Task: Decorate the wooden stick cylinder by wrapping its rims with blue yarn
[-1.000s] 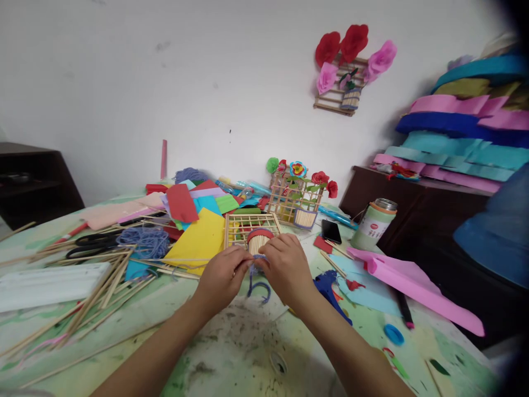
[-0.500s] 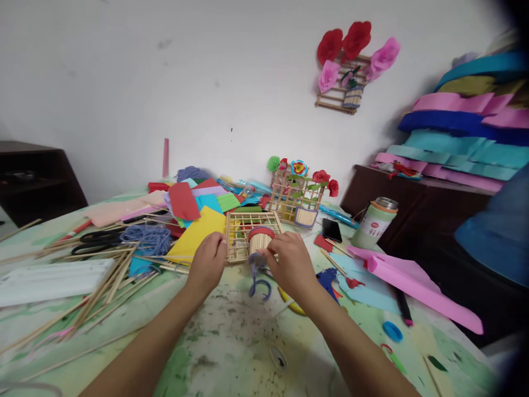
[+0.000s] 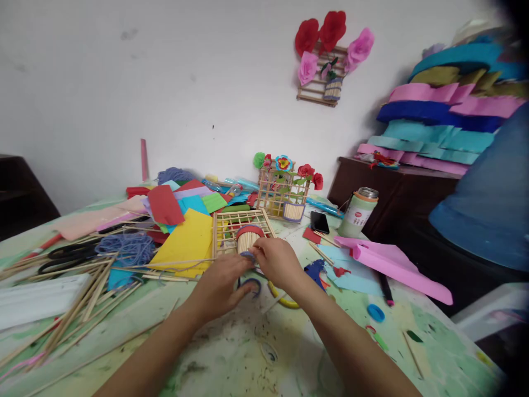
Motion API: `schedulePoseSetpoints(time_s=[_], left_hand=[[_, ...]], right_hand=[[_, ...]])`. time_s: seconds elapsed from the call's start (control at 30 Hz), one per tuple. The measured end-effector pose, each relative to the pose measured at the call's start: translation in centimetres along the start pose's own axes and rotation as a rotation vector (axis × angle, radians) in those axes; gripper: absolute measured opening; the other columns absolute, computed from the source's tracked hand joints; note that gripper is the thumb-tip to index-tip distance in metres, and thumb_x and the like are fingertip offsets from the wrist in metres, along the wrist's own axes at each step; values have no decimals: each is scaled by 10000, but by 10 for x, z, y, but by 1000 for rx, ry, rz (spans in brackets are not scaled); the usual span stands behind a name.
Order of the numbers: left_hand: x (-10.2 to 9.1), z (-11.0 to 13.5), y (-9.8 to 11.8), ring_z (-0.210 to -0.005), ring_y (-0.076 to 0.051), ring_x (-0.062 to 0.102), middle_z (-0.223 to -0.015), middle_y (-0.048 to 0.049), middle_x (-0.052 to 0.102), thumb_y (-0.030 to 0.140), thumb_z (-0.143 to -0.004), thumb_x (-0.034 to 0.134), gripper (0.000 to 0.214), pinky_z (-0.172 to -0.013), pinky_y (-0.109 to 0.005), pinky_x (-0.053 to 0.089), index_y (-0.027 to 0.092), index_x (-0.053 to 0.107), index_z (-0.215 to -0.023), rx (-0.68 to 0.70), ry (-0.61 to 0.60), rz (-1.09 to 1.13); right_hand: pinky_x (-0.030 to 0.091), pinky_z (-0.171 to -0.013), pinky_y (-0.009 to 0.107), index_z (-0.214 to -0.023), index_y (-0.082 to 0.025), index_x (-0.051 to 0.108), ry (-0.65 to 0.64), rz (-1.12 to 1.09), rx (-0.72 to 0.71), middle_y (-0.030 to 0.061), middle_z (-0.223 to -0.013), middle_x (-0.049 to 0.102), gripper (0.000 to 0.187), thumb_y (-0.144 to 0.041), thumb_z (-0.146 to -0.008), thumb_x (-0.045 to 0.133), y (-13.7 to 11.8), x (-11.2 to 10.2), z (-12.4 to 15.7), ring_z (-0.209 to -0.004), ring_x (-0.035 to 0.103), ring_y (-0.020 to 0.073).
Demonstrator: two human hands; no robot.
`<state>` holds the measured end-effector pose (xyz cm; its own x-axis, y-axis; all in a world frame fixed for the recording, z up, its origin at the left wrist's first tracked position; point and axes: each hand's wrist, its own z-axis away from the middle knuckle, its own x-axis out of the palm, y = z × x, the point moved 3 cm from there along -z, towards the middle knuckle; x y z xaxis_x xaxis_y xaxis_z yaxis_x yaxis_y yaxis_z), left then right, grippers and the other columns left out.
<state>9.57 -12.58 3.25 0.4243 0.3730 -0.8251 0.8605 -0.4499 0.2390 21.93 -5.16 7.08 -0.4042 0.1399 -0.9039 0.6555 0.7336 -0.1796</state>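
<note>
A small lattice frame [image 3: 225, 225] of thin wooden sticks lies on the table in front of me. On it sits a little stick pot [image 3: 249, 241] with a red band round its top. Purple yarn [image 3: 248, 256] runs round the pot's lower end, and its loose end curls below on the table. My right hand [image 3: 278, 264] pinches at this yarn at the pot's lower right; its fingertips are partly hidden. From the left, my left hand [image 3: 218, 286] reaches to the pot's lower end, thumb apart from the fingers, the fingertips by the yarn.
Coloured paper [image 3: 184, 242], a purple yarn bundle [image 3: 126, 248], black scissors [image 3: 72, 255] and loose sticks [image 3: 88, 295] lie at left. Behind stands a lattice with paper flowers [image 3: 285, 190]. A phone [image 3: 319, 222], a thermos [image 3: 359, 212], pink paper [image 3: 403, 267] and a blue ring [image 3: 376, 313] are at right.
My left hand has let go of the lattice frame's left edge and moved right to the pot's lower end. My right hand stays at the yarn. The view has turned slightly right.
</note>
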Motion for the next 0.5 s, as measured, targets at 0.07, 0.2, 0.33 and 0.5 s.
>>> schedulePoseSetpoints(time_s=[0.07, 0.2, 0.33, 0.5], left_hand=[[11, 0, 4, -976, -258, 543, -1007, -91, 637, 318, -794, 531, 245, -838, -367, 386, 200, 584, -1002, -14, -167, -10], [22, -1, -1, -895, -248, 568, -921, -78, 652, 206, -774, 510, 125, -769, -341, 394, 198, 615, -840, -109, -290, -9], [26, 0, -8, -850, -246, 581, -867, -77, 661, 185, -754, 510, 134, -738, -330, 394, 196, 633, -804, -201, -338, 27], [25, 2, -13, -924, -237, 569, -953, -85, 658, 145, -785, 427, 227, -797, -338, 403, 195, 626, -882, -264, -277, 93]], right_hand=[[334, -599, 233, -738, -177, 640, -19, 40, 23, 56, -728, 658, 310, -371, -872, 440, 3, 0, 0, -705, 592, 159], [359, -606, 225, -801, -190, 651, -74, 55, 39, 52, -774, 667, 162, -326, -793, 563, 6, 5, 1, -726, 600, 161], [423, -651, 272, -834, -137, 674, -322, 106, 39, 121, -816, 674, 294, -398, -780, 551, 0, 20, 5, -786, 628, 228], [456, -675, 301, -832, -83, 698, -479, 134, -7, 182, -847, 675, 232, -250, -713, 589, -4, 32, 9, -803, 641, 281]])
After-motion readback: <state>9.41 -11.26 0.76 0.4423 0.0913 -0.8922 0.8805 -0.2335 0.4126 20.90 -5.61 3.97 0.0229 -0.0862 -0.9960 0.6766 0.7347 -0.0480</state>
